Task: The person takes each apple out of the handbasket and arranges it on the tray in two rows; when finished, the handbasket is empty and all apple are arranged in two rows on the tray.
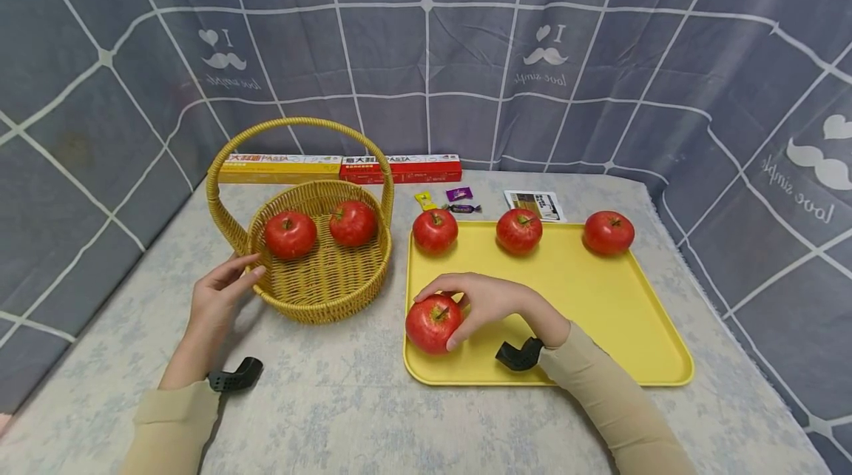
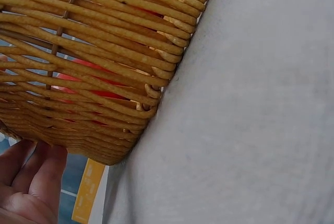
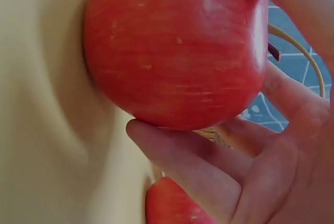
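Head view: an apple (image 1: pixel 433 323) is gripped by the right hand (image 1: pixel 486 301) at the near left corner of the yellow tray (image 1: pixel 599 297), with fingers curled over its top and thumb at its side. From the right wrist view the same apple (image 3: pixel 175 51) is seen cupped between fingers (image 3: pixel 193 169) and palm, close against the tray wall. The left hand (image 1: pixel 220 297) is laid against the outer wall of the wicker basket (image 1: pixel 319 290), fingers fairly straight and touching the weave, nothing held. Two apples (image 1: pixel 291 234) are already seen inside the basket, and three more (image 1: pixel 518 230) are lined along the far edge of the tray.

A slip is judged possible, since the skin is smooth and the grip is taken mostly from above. The basket's arched handle (image 1: pixel 299 127) could be struck if the apple is carried across low, and the light basket could be tipped or pushed if the steadying hand is eased. A hard drop could bruise the fruit already inside.
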Tool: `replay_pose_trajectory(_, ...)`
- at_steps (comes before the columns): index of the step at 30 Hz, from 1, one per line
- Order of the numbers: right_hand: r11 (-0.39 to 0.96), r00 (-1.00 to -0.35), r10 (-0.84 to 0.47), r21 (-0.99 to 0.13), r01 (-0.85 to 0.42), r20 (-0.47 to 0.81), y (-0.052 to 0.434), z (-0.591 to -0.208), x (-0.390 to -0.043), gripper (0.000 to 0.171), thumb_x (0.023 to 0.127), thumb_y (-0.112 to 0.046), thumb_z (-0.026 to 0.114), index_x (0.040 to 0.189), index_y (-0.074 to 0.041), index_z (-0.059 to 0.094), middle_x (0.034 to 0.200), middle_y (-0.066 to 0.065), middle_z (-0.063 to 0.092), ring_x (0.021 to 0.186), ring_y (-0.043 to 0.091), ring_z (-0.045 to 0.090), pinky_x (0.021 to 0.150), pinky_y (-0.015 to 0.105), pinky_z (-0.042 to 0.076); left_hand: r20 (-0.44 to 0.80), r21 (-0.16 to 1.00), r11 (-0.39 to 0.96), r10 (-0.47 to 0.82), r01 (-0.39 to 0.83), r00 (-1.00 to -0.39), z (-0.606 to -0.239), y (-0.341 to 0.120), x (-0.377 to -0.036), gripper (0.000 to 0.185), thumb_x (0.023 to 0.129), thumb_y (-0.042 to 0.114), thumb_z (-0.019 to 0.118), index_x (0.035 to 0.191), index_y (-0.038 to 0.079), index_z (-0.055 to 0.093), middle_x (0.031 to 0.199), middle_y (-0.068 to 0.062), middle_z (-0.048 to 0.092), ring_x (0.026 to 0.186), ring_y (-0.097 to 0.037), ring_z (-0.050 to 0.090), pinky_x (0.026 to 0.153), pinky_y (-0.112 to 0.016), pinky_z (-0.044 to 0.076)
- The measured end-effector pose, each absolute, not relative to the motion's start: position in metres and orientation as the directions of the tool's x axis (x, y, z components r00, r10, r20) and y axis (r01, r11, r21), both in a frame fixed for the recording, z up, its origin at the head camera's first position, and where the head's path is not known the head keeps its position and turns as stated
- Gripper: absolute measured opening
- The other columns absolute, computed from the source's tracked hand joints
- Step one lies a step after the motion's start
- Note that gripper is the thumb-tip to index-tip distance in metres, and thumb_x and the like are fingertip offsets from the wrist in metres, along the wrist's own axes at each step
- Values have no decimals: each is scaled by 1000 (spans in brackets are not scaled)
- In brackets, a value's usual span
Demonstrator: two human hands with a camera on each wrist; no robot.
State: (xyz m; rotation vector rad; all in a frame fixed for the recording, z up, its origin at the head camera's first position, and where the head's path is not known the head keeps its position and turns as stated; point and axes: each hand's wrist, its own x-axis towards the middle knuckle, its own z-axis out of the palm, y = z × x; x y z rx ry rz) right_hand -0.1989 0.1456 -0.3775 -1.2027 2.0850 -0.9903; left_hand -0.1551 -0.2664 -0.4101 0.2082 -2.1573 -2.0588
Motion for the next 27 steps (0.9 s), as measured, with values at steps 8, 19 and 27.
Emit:
replay_pose_trajectory(8, 370, -450, -884, -777, -510, -127, 148, -375, -197, 68, 69, -26, 85, 129, -19, 53, 125, -9, 53, 112, 10, 48, 87, 30, 49, 26, 998, 59, -200, 14, -979, -411, -266, -156, 44, 88, 24, 69, 128, 11, 59, 155, -5, 20, 141, -19, 16, 103, -14, 29)
replay_pose_trajectory(19, 472, -498, -847, -697, -539, -188, 146, -348, -193, 81, 76, -29, 79, 143, -12, 38, 143, 4, 41, 126, 24, 42, 102, 40, 39, 24, 999, 46, -207, 15, -978, -411, -268, -157, 39, 88, 19, 68, 127, 14, 61, 155, -8, 19, 141, -18, 16, 102, -13, 30)
replay_pose_trajectory(27, 178, -474, -867, -792, -583, 154, 109, -295, -209, 67, 84, -15, 71, 141, -5, 39, 140, 4, 44, 122, 18, 47, 100, 34, 42, 25, 999, 46, -209, 16, -978, -411, -268, -157, 37, 88, 18, 68, 124, 16, 63, 155, -10, 17, 141, -19, 15, 102, -13, 30)
